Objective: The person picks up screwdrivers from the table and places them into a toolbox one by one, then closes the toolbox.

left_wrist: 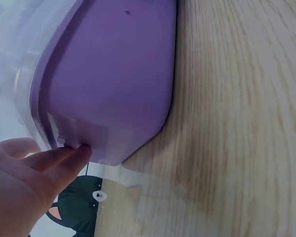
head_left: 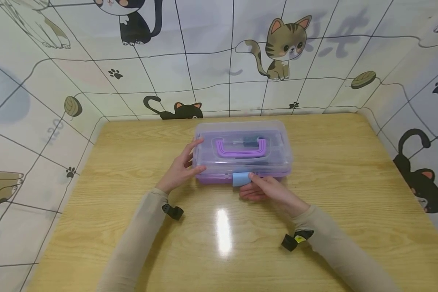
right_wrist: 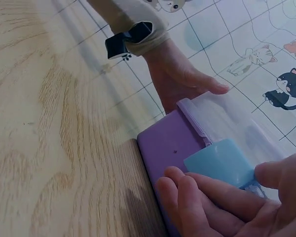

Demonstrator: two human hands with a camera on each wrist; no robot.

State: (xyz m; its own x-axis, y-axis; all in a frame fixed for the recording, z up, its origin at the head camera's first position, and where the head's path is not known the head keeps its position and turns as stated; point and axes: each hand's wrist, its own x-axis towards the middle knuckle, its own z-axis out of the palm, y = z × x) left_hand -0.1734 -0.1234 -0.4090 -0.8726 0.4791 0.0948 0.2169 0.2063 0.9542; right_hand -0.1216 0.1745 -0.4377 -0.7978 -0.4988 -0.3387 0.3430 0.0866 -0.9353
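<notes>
A purple plastic storage box (left_wrist: 113, 64) with a clear lid (head_left: 204, 151) and a purple carry handle (head_left: 241, 154) stands upright on the table. Its lid is down, and dark items inside show blurred through it. At the left end, my left hand (head_left: 179, 171) rests against the box, thumb on the lid's front corner, fingertips along the end wall in the left wrist view. A light blue latch (right_wrist: 222, 163) is on the front. My right hand (head_left: 270, 191) touches the latch's right edge with the thumb; its fingers lie relaxed below the latch.
The wooden table (head_left: 332, 162) carries the box near its back edge. Walls with a cat-print covering (head_left: 211, 81) enclose the table at the back and both sides. Small black cameras (head_left: 290, 242) are strapped to both wrists.
</notes>
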